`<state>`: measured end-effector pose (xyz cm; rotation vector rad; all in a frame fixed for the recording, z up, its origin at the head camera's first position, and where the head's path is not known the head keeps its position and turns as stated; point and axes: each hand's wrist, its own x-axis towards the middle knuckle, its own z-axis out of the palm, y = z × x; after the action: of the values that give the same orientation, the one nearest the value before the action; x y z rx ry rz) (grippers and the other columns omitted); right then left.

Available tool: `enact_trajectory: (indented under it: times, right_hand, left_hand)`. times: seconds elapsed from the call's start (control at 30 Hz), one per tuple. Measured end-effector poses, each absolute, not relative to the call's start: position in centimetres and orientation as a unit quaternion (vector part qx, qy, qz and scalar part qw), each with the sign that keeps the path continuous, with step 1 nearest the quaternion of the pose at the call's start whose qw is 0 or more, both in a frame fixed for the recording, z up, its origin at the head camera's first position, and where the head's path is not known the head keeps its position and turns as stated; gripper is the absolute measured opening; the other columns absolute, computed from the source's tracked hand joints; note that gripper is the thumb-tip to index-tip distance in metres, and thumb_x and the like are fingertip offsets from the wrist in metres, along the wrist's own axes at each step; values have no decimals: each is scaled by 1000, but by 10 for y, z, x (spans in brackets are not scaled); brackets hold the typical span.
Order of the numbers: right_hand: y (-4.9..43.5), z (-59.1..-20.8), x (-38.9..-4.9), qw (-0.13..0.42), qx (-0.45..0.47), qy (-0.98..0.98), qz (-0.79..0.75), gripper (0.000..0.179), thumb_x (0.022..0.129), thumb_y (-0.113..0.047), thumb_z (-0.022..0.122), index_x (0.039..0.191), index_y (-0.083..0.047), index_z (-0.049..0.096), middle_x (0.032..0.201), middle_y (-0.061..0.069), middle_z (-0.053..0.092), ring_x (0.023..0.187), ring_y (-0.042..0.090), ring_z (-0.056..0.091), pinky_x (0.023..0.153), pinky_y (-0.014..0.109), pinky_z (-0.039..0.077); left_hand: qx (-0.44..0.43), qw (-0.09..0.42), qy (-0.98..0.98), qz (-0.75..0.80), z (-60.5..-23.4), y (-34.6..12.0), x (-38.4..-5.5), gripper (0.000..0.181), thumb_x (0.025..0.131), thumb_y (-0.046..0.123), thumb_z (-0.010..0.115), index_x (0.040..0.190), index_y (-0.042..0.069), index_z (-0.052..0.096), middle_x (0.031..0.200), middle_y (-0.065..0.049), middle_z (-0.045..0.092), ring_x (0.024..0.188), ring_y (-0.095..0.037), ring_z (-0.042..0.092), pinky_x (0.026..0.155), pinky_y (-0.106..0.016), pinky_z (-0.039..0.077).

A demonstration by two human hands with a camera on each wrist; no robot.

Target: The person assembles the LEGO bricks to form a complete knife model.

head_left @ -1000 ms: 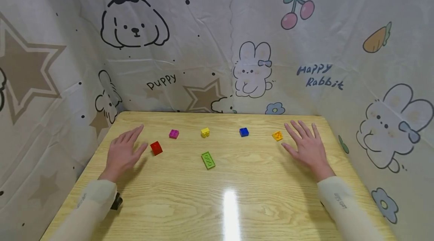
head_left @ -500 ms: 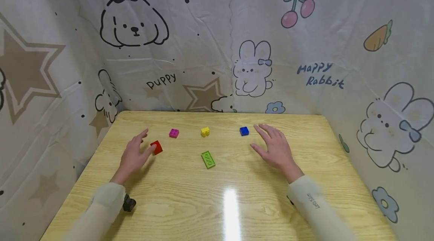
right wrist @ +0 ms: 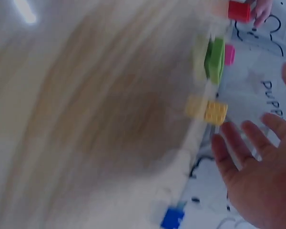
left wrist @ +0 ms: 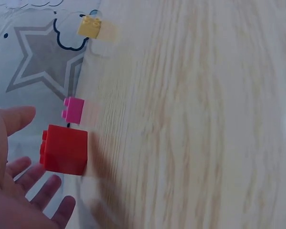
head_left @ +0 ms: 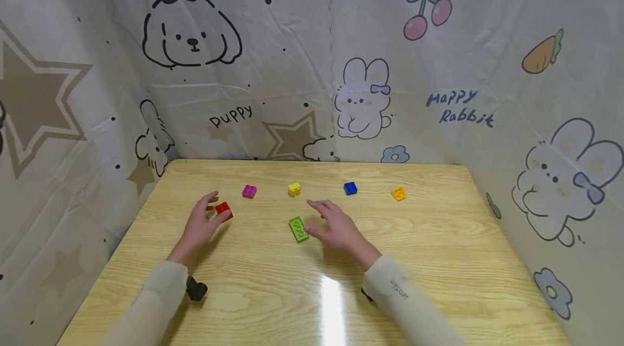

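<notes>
A red toy brick (head_left: 222,209) stands on the wooden table at the left. My left hand (head_left: 199,231) is right beside it, thumb and fingers apart on either side. In the left wrist view a gap shows between the fingers and the red brick (left wrist: 66,150). A flat lime-green brick (head_left: 298,229) lies near the middle, studs facing up. Just to its right hovers my right hand (head_left: 338,228), fingers spread and holding nothing. Its thumb tip overlaps the brick's edge in the head view, while the right wrist view has the green brick (right wrist: 215,61) clear of the fingers.
Along the back of the table lie a magenta brick (head_left: 249,191), a yellow brick (head_left: 294,189), a blue brick (head_left: 350,188) and an orange brick (head_left: 398,193). A printed curtain (head_left: 287,26) hangs behind and along both sides.
My right hand has swept left from beside the orange brick, past the blue one, to the green brick. My left hand has shifted right to the red brick. The bricks stay put.
</notes>
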<state>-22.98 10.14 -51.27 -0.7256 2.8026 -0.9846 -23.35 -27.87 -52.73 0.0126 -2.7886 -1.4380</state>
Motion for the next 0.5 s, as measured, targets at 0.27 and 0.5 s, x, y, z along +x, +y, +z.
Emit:
enact_trajectory:
  times: [0.27, 0.5]
  right_hand:
    - [73, -529, -231, 117, -261, 899, -330, 73, 101, -46, 66, 160, -14, 38, 150, 9, 49, 107, 16, 59, 94, 38, 53]
    - [67, -534, -234, 116, -262, 899, -330, 71, 98, -31, 73, 158, -12, 42, 150, 11, 49, 114, 19, 58, 101, 39, 51]
  left_hand:
    - [48, -36, -857, -511, -535, -275, -237, 68, 107, 28, 60, 162, 6, 26, 161, -23, 33, 139, -42, 42, 112, -54, 43]
    - [41, -25, -880, -472, -542, -272, -239, 51, 110, 24, 53, 153, 2, 40, 149, -26, 44, 132, -43, 47, 111, -55, 42]
